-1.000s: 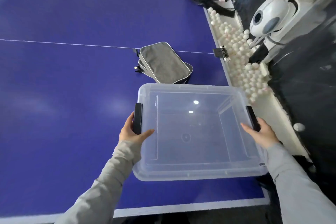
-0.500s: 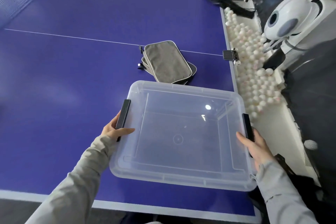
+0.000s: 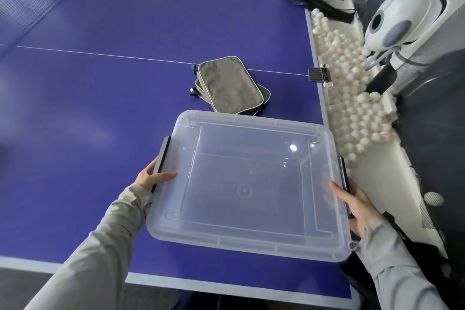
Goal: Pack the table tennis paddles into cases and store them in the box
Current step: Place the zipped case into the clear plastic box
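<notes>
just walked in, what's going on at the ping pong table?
A person grips an empty clear box by its black side handles, left hand and right hand one each, at the near right corner of the blue table. A stack of grey cases lies just beyond it; none is in the box yet.

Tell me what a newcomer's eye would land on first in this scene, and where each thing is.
The empty clear plastic box stands out first, near the front right corner of the blue table, with the left hand and right hand gripping its two sides. Just behind it lies a stack of grey paddle cases. A mass of white balls lies along the table's right edge, beside a white rounded machine.
</notes>
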`<act>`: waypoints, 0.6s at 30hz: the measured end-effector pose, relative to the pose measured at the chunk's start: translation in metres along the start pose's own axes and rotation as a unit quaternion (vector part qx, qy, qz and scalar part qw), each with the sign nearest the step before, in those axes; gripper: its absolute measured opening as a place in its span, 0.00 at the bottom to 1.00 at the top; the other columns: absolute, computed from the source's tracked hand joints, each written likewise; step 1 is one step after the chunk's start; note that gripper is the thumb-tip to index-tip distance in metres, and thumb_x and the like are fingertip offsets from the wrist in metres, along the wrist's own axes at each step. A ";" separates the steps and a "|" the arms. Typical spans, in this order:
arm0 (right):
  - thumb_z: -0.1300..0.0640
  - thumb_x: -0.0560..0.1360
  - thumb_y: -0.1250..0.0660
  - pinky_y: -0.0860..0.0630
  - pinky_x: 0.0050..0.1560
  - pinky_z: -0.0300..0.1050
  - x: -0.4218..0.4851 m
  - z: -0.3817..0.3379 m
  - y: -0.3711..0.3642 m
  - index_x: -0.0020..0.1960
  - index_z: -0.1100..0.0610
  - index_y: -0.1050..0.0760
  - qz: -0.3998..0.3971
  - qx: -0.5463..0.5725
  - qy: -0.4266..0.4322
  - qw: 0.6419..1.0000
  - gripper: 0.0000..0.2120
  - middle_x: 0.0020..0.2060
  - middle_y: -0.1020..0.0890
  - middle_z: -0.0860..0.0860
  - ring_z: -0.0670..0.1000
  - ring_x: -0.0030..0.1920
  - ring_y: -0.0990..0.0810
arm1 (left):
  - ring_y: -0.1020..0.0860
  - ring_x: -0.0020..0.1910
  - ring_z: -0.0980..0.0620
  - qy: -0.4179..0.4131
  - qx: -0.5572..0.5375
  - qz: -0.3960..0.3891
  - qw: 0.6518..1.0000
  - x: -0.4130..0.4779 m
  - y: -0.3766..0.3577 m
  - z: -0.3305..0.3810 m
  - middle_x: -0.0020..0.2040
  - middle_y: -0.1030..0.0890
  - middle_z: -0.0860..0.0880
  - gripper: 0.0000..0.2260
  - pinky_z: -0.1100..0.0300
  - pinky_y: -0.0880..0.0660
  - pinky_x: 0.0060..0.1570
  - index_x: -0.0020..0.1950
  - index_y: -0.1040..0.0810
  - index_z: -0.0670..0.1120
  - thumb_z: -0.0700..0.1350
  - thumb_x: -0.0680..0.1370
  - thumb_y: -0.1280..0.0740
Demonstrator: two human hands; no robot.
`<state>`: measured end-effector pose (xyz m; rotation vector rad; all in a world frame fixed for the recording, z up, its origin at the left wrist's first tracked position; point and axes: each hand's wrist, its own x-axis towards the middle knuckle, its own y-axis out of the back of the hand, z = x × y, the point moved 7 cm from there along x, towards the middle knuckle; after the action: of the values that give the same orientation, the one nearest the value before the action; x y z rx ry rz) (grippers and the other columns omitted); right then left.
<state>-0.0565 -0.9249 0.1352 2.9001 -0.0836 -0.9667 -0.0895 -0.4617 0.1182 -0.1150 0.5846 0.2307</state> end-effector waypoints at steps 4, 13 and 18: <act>0.59 0.71 0.28 0.31 0.67 0.55 0.001 -0.007 0.005 0.62 0.47 0.28 0.033 -0.003 0.080 0.996 0.22 0.59 0.21 0.47 0.52 0.63 0.24 | 0.16 0.39 0.52 -0.029 0.032 0.014 0.999 -0.004 0.004 0.010 0.45 0.15 0.52 0.38 0.61 0.21 0.35 0.64 0.26 0.56 0.46 0.55 0.21; 0.50 0.70 0.27 0.37 0.68 0.50 -0.034 -0.019 0.012 0.69 0.54 0.32 0.188 -0.287 0.215 0.914 0.30 0.65 0.28 0.53 0.53 0.68 0.34 | 0.38 0.70 0.48 -0.227 0.366 0.211 0.877 -0.049 0.001 0.028 0.69 0.34 0.47 0.34 0.52 0.39 0.69 0.72 0.33 0.45 0.50 0.68 0.24; 0.51 0.72 0.29 0.36 0.68 0.54 -0.039 -0.003 -0.003 0.66 0.62 0.30 0.158 -0.331 0.184 0.912 0.26 0.63 0.27 0.58 0.57 0.66 0.34 | 0.33 0.58 0.51 -0.183 0.374 0.175 0.892 -0.057 -0.015 0.008 0.65 0.32 0.44 0.30 0.60 0.37 0.60 0.67 0.30 0.40 0.49 0.69 0.25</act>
<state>-0.0858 -0.9183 0.1600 2.2793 -0.1567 -0.2923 -0.1275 -0.4848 0.1572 0.7767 0.2784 0.3522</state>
